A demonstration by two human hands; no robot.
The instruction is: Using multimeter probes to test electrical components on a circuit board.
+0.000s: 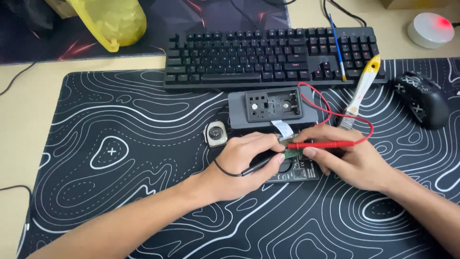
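My left hand (244,165) grips a black test probe (258,165), its tip pointing right at a small green circuit board (290,153). My right hand (347,158) holds a red test probe (323,143) whose tip meets the same board from the right. The board lies over a black multimeter (299,170), mostly hidden under both hands. A red lead (322,100) loops from the probe up over a grey device (273,111) with an open black compartment, and a white ribbon cable (282,127) runs from that device toward the board.
A black keyboard (273,55) with a blue brush (338,41) on it lies at the back. A yellow-handled white brush (362,86), a black mouse (421,98), a square smartwatch body (215,133), a yellow bag (115,19) and a round white puck (430,29) surround the patterned desk mat (120,153).
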